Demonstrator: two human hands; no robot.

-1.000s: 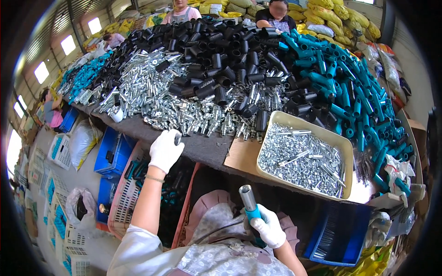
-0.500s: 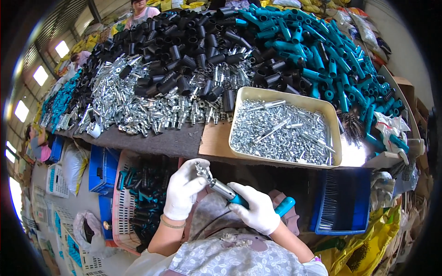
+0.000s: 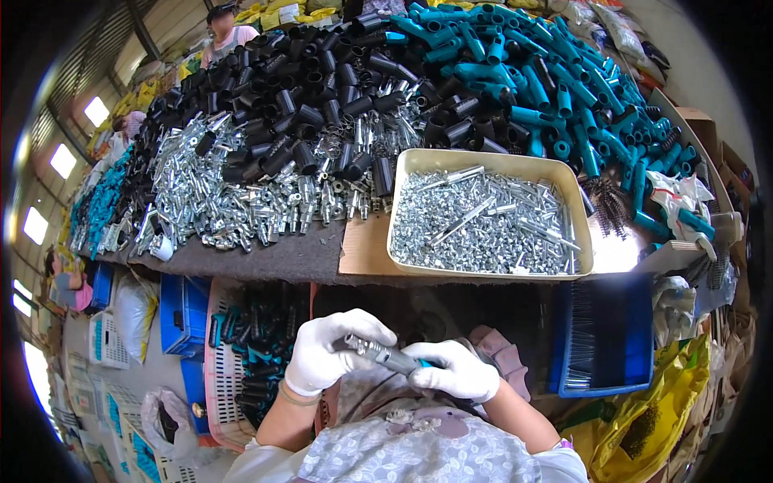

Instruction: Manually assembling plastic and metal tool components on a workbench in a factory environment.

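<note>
Both my hands wear white gloves and meet over my lap at a tool with a grey metal barrel (image 3: 385,354) and a teal handle. My right hand (image 3: 460,373) is closed around its teal part, which mostly hides behind the fingers. At the other end, my left hand (image 3: 328,354) is curled with thumb and fingers about the barrel's slim silvery tip (image 3: 354,343). The tool lies tilted, tip to the upper left. Just beyond the hands, a cream tray (image 3: 584,241) of small shiny metal pieces stands at the table's near edge.
On the table lie heaps of black tubes (image 3: 310,117), teal handle parts (image 3: 555,88) and silvery fittings (image 3: 193,181). A pink basket (image 3: 221,378) of black and teal pieces stands below left; a blue crate (image 3: 605,388) of thin rods sits at right. Another person (image 3: 229,36) is beyond the table.
The tool has turned flatter and sits lower. My left hand has moved right and down against the barrel, and the silvery piece it held now lines up with the barrel's end.
</note>
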